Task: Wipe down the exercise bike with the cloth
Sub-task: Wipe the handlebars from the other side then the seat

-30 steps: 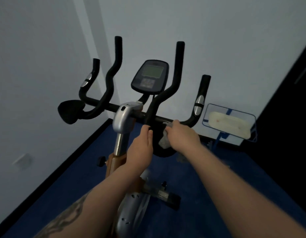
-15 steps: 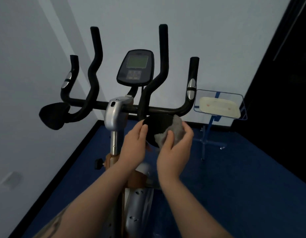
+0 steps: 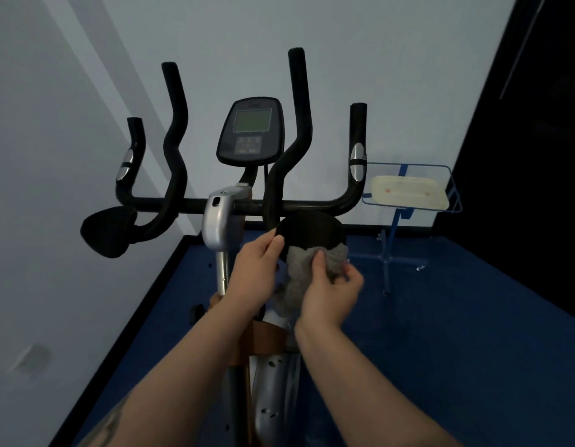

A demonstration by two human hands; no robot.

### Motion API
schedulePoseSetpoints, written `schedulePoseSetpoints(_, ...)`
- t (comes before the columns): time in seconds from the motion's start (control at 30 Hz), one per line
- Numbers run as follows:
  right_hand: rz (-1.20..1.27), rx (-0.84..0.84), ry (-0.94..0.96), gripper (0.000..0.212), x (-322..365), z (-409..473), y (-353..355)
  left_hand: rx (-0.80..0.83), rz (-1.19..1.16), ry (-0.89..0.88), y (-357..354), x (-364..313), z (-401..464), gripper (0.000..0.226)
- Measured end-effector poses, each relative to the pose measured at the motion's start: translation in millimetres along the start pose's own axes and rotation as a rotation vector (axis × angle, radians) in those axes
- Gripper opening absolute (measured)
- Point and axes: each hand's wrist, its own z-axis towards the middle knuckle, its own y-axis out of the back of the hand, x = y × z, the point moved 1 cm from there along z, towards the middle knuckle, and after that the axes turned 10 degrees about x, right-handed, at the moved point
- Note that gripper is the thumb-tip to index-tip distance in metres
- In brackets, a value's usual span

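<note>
cloth (image 3: 303, 272) is now bunched in the right hand (image 3: 331, 295), fingers curled round it, at the bottom edge of the round black pad (image 3: 312, 232). it was higher a moment ago. left hand (image 3: 257, 272) pinches the pad's edge. pad wiping looks nearly done.
</note>
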Motion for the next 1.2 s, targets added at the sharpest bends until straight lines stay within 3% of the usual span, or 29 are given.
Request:
schedulePoseSetpoints(0.43,0.111,-0.094,-0.073,0.036,-1.6,-8.1,-22.8,-0.075,0.117,0.029,-1.7,-1.9,-1.8,0.032)
schedulePoseSetpoints(0.6,0.07,0.0,-0.148,0.033,9.8,6.3,-3.7,-0.091,0.183,0.018,1.6,0.7,-3.3,0.037)
schedulePoseSetpoints(0.7,0.102,-0.026,-0.112,0.034,9.3,1.9,-5.0,-0.104,0.18,0.0,-1.5,2.3,-3.4,0.036)
schedulePoseSetpoints(0.83,0.132,-0.044,-0.225,0.037,5.2,-11.7,-24.4,-0.156,0.166,-0.006,-6.7,5.1,-5.6,0.029)
schedulePoseSetpoints(1.0,0.064,-0.021,-0.082,0.04,15.8,8.1,-0.4,-0.142,0.163,-0.009,-7.7,7.7,-3.8,0.032)
schedulePoseSetpoints(1.2,0.049,0.022,-0.242,0.04,14.7,2.6,-11.5,-0.194,0.129,-0.013,-12.4,9.8,-5.3,0.03)
